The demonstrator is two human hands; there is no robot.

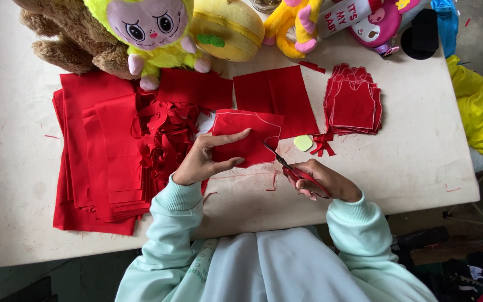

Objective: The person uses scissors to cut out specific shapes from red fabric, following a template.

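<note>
Red fabric piece [245,138] pinched in left hand [205,159], scissors [292,168] gripped in right hand [322,180], red scraps [166,134] alongside

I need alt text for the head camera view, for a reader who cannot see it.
Seen from above, a person's left hand holds a red fabric piece while the right hand cuts it with red-handled scissors. On the white table lie red fabric stacks, cut shapes and plush toys.
</note>
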